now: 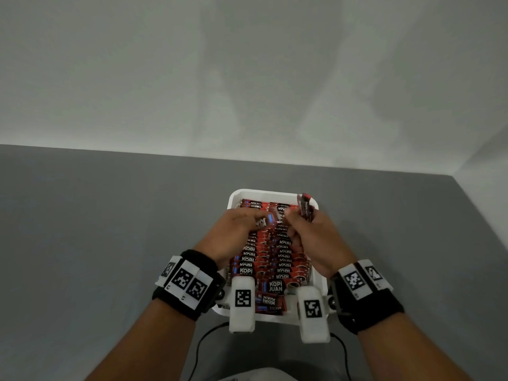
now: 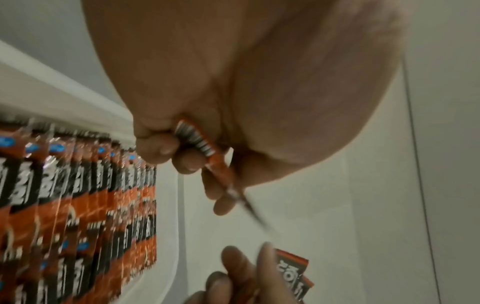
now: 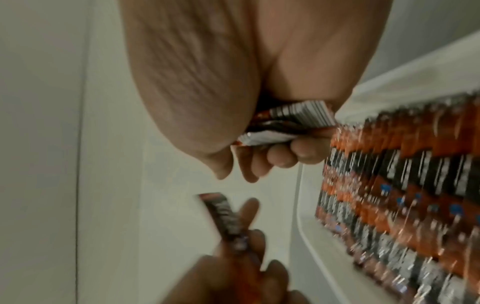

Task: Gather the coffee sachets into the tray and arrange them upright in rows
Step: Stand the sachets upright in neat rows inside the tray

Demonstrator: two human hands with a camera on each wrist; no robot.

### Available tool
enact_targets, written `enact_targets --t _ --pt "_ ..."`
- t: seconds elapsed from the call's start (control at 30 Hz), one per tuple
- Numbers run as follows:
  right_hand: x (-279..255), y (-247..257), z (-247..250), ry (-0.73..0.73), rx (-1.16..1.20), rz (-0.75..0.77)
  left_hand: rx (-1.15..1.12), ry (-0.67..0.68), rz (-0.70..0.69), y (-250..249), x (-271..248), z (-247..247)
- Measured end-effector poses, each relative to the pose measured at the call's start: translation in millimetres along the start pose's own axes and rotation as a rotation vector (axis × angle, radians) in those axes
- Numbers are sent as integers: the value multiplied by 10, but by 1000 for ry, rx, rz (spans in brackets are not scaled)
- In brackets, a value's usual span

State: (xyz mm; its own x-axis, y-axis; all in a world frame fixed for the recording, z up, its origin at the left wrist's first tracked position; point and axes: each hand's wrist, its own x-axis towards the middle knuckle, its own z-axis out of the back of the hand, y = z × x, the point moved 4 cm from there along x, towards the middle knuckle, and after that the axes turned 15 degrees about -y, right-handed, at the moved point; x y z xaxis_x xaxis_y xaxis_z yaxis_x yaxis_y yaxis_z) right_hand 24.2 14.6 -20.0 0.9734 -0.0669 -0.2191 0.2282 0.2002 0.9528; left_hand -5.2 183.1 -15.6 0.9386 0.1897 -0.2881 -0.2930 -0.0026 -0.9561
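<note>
Both hands work above the far end of the white tray [image 1: 275,192], which sits on the grey surface [image 1: 110,243]. The left hand [image 1: 236,229] pinches one sachet [image 2: 197,142] edge-on between thumb and curled fingers. The right hand [image 1: 310,232] clutches a small bunch of sachets [image 1: 306,207] — at least two, the exact number hidden by the fingers.

The likeliest slip is in that bunch: with several thin, slick packets in one fist, pulling one free could let the others slide out and drop flat across the standing rows [image 1: 270,259]. A wrist or heel of a hand brushing those rows could also tip them like dominoes, since they only lean on one another.

Counted: one tray, two hands, two rows of upright sachets side by side — too many and too overlapped to number exactly. One or two packets lie flat [image 1: 270,302] at the near end, not yet stood up.
</note>
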Motion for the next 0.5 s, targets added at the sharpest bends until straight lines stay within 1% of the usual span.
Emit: enact_targets --t 0.03,0.07,0.13,0.2,0.27,0.3,0.4,0.5 --pt "17 2 3 6 112 -58 99 12 -59 3 17 11" --pt "28 21 9 23 174 -79 175 13 -104 -3 25 14" --pt "19 69 22 57 147 -50 190 -43 -150 -16 57 28" --pt "9 66 50 36 102 -26 31 -130 -124 -12 95 86" --pt "31 -14 80 8 109 -40 -168 -179 -78 -26 90 115" --pt "30 -44 82 -3 96 -37 -219 -204 -65 -11 93 130" --pt "45 -84 77 -44 -12 40 -243 -256 -66 18 101 137" --pt "3 26 69 -47 -112 167 -217 -259 -93 -1 109 134"
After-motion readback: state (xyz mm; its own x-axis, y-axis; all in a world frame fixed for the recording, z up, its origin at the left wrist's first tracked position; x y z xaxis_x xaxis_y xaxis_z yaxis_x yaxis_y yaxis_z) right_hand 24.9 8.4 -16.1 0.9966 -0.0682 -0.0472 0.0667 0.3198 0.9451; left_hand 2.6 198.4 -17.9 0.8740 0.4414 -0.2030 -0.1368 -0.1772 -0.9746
